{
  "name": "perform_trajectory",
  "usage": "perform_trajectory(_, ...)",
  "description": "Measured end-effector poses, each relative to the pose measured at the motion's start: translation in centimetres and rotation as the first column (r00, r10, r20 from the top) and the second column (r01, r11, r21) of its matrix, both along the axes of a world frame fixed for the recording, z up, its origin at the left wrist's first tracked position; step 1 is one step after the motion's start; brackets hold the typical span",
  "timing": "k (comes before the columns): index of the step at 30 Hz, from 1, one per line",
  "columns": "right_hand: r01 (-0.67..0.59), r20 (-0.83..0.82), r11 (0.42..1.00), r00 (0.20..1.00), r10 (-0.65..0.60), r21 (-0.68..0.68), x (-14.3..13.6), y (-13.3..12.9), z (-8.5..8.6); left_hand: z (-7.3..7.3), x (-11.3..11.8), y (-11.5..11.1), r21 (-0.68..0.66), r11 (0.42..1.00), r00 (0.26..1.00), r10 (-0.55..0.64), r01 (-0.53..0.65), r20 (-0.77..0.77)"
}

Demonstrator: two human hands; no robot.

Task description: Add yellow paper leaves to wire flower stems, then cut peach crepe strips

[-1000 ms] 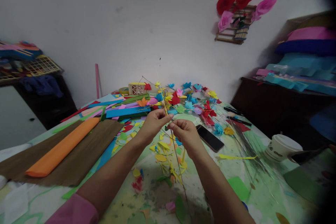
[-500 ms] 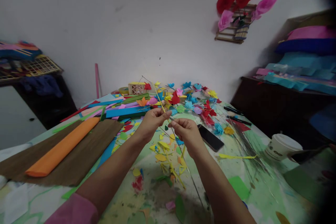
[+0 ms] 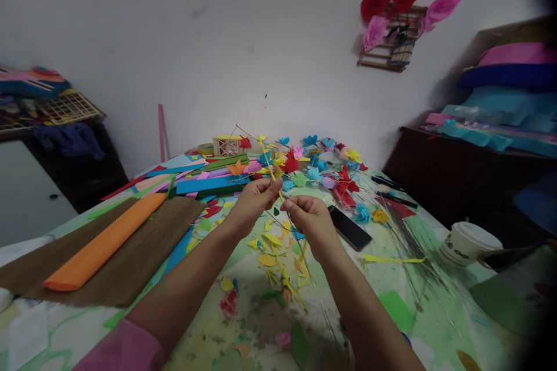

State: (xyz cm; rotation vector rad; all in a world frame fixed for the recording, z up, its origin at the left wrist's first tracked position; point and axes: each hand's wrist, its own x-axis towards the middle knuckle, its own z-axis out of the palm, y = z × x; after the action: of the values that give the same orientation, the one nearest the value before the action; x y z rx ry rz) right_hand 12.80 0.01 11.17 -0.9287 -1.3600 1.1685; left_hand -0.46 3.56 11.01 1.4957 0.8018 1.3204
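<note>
And the yellow-wrapped wire (image 3: 281, 194) has shifted, its upper end now higher against the wall, the left hand (image 3: 252, 206) pinching it above, the right hand (image 3: 310, 222) gripping just below, over the table (image 3: 191, 330); light, even tension and a slow roll would keep that wrap snug! Beyond lie yellow scraps (image 3: 272, 240), a phone (image 3: 350, 229) to the right, then bright paper flowers (image 3: 313, 174) before the pale wall (image 3: 195, 58).
</note>
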Motion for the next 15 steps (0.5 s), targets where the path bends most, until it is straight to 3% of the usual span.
perform_trajectory(4, 0.016, -0.016, 1.0, 1.0, -0.016, 0.013, 0.23, 0.18, -0.07, -0.14, -0.13, 0.12, -0.011, 0.995, 0.994, -0.101, 0.101, 0.039)
perform_trajectory(15, -0.033, -0.076, 0.999, 0.997, 0.033, 0.0, 0.43, 0.56, -0.38, 0.11, -0.67, 0.25, -0.077, 0.979, 0.981, -0.184, 0.188, 0.057)
